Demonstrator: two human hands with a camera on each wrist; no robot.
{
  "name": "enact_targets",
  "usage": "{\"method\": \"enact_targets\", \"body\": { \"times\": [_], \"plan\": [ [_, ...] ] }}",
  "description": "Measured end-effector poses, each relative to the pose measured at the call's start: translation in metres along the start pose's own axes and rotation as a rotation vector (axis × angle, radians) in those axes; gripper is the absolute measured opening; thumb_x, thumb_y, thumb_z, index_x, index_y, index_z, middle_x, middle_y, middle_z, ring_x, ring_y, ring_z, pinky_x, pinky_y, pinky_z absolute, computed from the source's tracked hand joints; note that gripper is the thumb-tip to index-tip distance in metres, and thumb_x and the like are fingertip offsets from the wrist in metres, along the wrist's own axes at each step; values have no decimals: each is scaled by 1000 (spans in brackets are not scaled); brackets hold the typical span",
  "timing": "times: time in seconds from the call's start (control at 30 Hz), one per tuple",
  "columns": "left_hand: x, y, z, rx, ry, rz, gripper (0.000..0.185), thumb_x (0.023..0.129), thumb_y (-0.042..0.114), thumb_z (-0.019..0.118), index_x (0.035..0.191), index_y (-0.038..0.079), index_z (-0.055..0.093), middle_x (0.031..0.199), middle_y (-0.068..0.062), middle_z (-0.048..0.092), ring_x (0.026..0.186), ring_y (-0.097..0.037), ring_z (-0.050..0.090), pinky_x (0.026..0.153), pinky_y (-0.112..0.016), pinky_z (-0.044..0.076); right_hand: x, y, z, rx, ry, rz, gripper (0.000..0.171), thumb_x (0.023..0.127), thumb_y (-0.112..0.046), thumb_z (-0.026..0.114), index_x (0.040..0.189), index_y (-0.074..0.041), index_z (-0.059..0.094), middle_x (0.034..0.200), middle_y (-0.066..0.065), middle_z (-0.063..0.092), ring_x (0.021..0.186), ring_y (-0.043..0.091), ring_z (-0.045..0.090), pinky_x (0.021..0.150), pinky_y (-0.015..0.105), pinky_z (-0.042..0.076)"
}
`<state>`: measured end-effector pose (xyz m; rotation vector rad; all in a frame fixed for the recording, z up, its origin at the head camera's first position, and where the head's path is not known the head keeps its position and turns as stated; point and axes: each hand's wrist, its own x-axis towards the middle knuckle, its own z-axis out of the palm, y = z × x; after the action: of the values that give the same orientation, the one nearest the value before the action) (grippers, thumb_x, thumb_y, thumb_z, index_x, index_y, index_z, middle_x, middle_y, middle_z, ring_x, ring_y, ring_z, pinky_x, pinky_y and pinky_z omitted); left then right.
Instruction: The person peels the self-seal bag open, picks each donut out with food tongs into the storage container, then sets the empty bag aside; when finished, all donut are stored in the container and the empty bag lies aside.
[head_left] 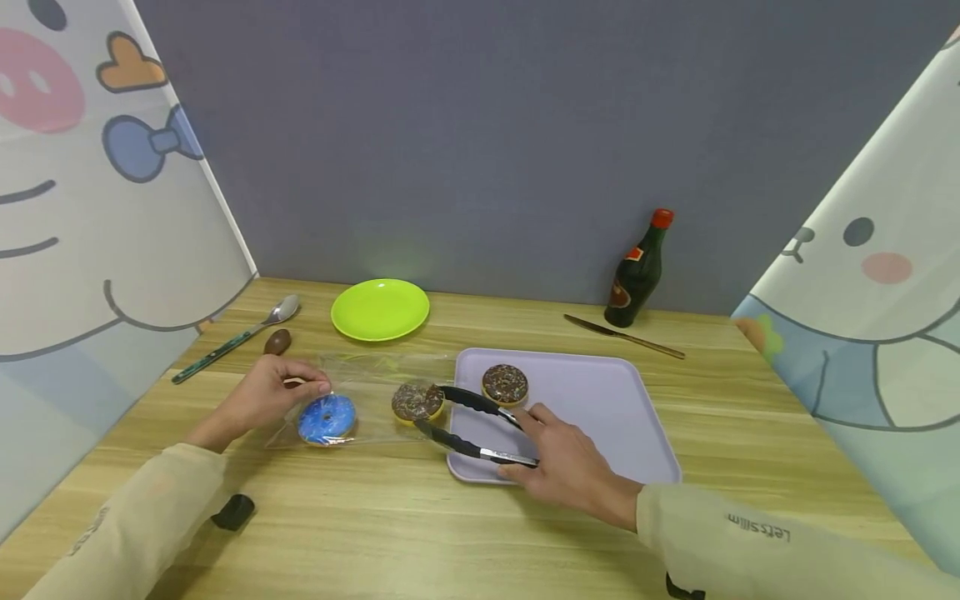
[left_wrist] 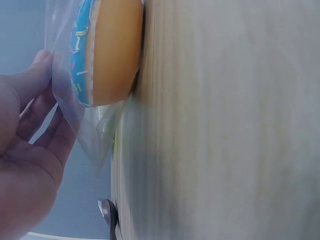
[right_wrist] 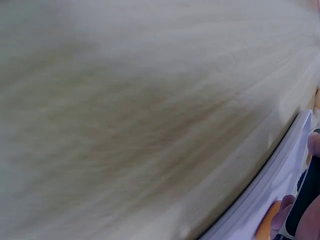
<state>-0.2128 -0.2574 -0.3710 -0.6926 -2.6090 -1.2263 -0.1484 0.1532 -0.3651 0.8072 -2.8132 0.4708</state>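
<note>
Right hand (head_left: pixel 562 467) grips black tongs (head_left: pixel 468 425), tips clamped on a chocolate-sprinkled doughnut (head_left: pixel 417 402) at the mouth of a clear bag (head_left: pixel 360 392), just left of the lilac tray (head_left: pixel 600 417). Left hand (head_left: pixel 262 396) pinches the bag's left end, fingers curled on the film beside the blue doughnut (head_left: pixel 327 418) already inside.

Risks, as judged: tongs bite only the doughnut's edges, so it may slip or tip out short of the opening; slack film could fold shut and snag the tips; pushing may shove the blue doughnut and drag the bag along the table (head_left: pixel 450 533).

Left wrist view shows film pinched against fingers (left_wrist: pixel 30 115) and the blue doughnut's plain underside; head view does not. Right wrist view gives only blurred table and tray rim (right_wrist: pixel 280 175). Second chocolate doughnut (head_left: pixel 505 383) on tray shows in head view alone.
</note>
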Motion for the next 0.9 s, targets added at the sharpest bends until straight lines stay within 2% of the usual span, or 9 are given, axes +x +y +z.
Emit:
{"method": "enact_targets", "body": {
  "times": [0.23,0.4,0.7,0.9],
  "plan": [
    [0,0,0,8,-2,-6,5,84,0,71,85,3,75,86,-3,70,81,-7,63,68,-21,53,-20,13,-6,5,46,-9,69,73,-45,79,124,-3,59,104,-4,55,75,13,57,62,34,49],
    [0,0,-1,26,2,1,6,83,0,71,84,5,75,85,-2,70,80,-5,62,67,-20,53,-34,21,-11,21,51,0,69,73,-45,79,124,-4,59,102,-6,55,73,9,52,61,29,47],
    [-1,1,-1,30,3,6,8,83,-2,71,83,5,75,86,-3,70,81,-5,62,67,-20,53,-58,38,-15,53,135,-79,65,72,-40,81,120,-1,61,99,-6,55,65,3,45,55,21,40],
    [-1,2,-1,27,3,15,9,82,-2,71,83,6,75,85,-4,69,80,-4,62,66,-20,53,-73,49,-21,63,178,-97,64,71,-39,83,118,-1,62,99,-8,54,63,-1,40,53,17,36]
  ]
}}
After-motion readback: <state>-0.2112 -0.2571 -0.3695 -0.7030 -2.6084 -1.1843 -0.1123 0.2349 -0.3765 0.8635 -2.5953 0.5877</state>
